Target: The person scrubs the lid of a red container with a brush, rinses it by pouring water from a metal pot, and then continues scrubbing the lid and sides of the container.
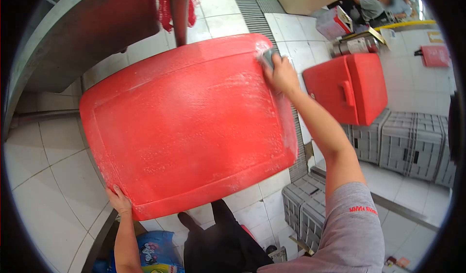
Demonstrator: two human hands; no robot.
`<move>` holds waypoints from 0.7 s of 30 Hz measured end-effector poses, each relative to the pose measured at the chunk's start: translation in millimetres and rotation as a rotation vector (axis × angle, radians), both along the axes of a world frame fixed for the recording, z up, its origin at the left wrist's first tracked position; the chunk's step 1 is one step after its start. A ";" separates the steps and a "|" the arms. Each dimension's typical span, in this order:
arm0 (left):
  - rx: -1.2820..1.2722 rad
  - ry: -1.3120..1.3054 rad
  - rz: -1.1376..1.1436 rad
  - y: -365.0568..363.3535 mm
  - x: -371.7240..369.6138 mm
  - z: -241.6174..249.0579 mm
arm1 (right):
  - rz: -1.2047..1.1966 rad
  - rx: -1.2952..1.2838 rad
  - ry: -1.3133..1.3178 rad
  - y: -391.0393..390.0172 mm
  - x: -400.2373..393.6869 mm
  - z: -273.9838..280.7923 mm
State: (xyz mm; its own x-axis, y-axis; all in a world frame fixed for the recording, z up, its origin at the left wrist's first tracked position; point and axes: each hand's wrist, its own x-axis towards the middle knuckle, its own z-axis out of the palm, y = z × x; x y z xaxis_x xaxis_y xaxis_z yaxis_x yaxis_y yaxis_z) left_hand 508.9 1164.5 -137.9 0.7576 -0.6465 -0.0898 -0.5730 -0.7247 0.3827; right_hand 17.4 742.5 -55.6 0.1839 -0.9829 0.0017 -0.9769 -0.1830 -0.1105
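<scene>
A large red cooler lid (189, 122), wet and streaked with white suds, fills the middle of the view. At its lower left corner my left hand (119, 200) grips the edge, fingertips over the top face. My right hand (281, 74) is closed around a grey scrubbing pad (268, 58), pressed against the lid's upper right corner. Foam gathers around the pad there. The underside of the lid is hidden.
A metal sink (92, 35) and its pipe (179, 11) stand at upper left. To the right are a red cooler box (347, 88), grey crates (410, 144) and a tin can (335, 22). A drain grate (247, 6) crosses the tiled floor. People (374, 8) sit far back.
</scene>
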 end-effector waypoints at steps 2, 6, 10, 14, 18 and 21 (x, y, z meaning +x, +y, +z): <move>0.017 0.056 -0.001 4.1 -3.6 -0.9 | 0.102 -0.031 0.040 79.6 -30.0 -0.1; 0.064 0.006 0.020 -4.3 -5.4 5.7 | -0.024 -0.009 0.010 205.3 -92.1 -6.5; 0.041 0.045 -0.004 -13.7 -12.1 17.9 | -0.480 0.010 -0.053 227.9 -102.4 -22.3; 0.014 0.056 -0.040 -11.3 -3.0 7.9 | -0.466 -0.022 0.023 256.5 -32.7 -8.5; -0.005 0.096 -0.059 -19.8 -1.7 16.9 | -0.461 0.080 -0.143 295.8 97.4 3.4; -0.153 0.243 -0.129 -9.8 11.8 -8.3 | -0.242 0.169 -0.277 342.6 227.4 6.2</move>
State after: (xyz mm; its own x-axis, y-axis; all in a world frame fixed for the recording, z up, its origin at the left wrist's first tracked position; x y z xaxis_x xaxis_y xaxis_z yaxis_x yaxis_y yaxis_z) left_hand 520.7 1154.7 -146.2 0.6366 -0.7560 -0.1525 -0.5347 -0.5751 0.6192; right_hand 244.8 1085.1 -49.4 -0.0381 -0.9885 -0.1465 -0.9186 0.0923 -0.3842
